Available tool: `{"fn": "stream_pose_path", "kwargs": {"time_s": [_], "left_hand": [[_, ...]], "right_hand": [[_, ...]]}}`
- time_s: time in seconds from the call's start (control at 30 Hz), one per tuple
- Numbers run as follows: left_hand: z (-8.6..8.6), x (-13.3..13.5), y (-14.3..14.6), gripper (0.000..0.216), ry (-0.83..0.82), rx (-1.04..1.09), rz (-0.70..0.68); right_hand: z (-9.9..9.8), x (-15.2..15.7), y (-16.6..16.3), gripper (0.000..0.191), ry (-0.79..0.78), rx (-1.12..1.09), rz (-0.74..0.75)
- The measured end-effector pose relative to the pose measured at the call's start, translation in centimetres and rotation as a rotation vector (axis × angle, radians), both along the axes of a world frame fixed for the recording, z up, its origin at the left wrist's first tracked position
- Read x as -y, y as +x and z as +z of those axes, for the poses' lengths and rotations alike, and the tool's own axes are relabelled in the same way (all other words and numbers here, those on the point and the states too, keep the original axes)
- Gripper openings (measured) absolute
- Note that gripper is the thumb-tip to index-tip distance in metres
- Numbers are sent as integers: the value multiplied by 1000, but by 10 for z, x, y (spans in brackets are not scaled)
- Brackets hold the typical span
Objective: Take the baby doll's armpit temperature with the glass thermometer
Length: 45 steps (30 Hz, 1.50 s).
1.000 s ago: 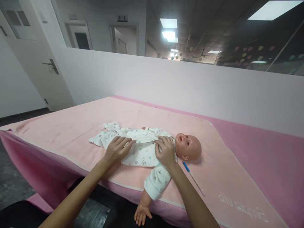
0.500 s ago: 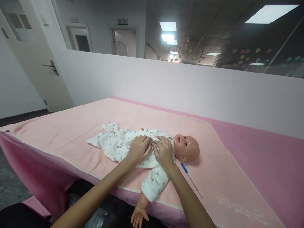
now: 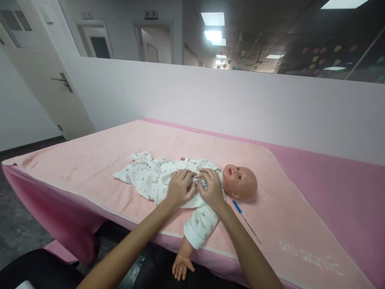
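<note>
A baby doll [image 3: 240, 182] lies on its back, head to the right, dressed in a white printed baby outfit [image 3: 146, 176]. At the chest, my left hand [image 3: 181, 188] is closed with its fingertips pinching the front of the outfit. My right hand [image 3: 211, 189] faces it from the head side, fingers also closed on the cloth. Thin white strips, which look like ties, show between the fingertips; their ends are hidden. The doll's near arm [image 3: 197, 226] hangs over the table edge, its hand beyond the cuff.
Beside the doll's head lies a thermometer-like stick with a blue cap [image 3: 237, 207]. A pale pink blanket [image 3: 90, 160] covers the table, over a darker pink cloth [image 3: 339, 172]. A white wall [image 3: 240, 104] stands behind, and a door [image 3: 60, 84] is at left.
My view has shifted slightly, so the doll sits a little further right and higher. Both hands stay at its chest, fingers slightly moved, with the white strips now showing more clearly.
</note>
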<state>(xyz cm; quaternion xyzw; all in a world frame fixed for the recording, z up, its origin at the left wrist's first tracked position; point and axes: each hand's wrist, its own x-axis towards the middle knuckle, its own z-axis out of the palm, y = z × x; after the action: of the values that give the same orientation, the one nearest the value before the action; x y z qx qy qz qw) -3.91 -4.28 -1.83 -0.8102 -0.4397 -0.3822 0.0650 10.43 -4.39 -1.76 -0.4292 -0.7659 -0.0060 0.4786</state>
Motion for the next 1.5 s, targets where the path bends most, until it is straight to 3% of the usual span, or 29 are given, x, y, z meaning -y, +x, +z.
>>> {"fn": "stream_pose_path", "kwargs": {"time_s": [0.43,0.77,1.07,1.5], "left_hand": [[-1,0,0,14,26,29,-39],[-1,1,-1,11,-28,204,-67],[-1,1,0,14,-21,155,-56],[-1,-3,-3,14,-132,280,-62]], "right_hand": [[0,3,-3,14,65,61,-41],[-3,0,-3,13,80,44,-44],[-4,-1,-2,13,87,67,-67],[-5,-1,-3,14,81,58,-73]]}}
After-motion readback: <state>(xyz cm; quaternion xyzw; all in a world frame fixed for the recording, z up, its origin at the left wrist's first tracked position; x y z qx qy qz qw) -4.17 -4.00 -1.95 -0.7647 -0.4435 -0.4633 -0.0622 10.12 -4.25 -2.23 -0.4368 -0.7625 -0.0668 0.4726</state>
